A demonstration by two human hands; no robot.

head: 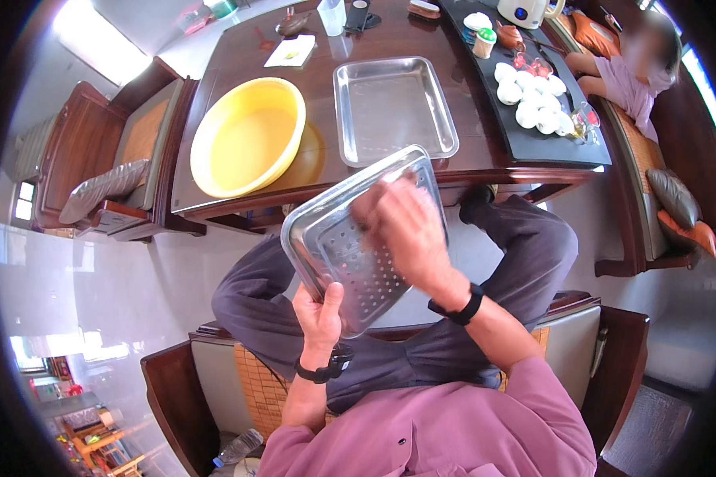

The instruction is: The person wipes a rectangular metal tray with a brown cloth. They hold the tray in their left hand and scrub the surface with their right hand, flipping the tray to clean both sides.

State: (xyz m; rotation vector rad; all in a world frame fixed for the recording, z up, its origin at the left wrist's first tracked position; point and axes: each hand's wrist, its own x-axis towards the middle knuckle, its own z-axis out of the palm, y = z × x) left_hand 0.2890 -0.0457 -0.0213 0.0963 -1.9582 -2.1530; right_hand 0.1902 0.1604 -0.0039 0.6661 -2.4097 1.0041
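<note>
My left hand (322, 316) grips the lower left corner of a perforated stainless steel tray (358, 298), which is held tilted above my lap. Over the upper part of its inside lies my right hand (403, 226), blurred, with a brownish thing under the fingers that I cannot make out clearly. Beyond the held tray, a plain rectangular steel tray (388, 113) rests on the dark wooden table. To its left stands a yellow plastic basin (247, 137) with liquid in it.
A black tea board (564, 149) at the right bears white cups (528, 113), a clay teapot (509, 36) and an electric kettle (522, 12). Farther back on the table are a white napkin (290, 51) and a clear plastic pitcher (332, 16). A person (629, 77) sits at the right.
</note>
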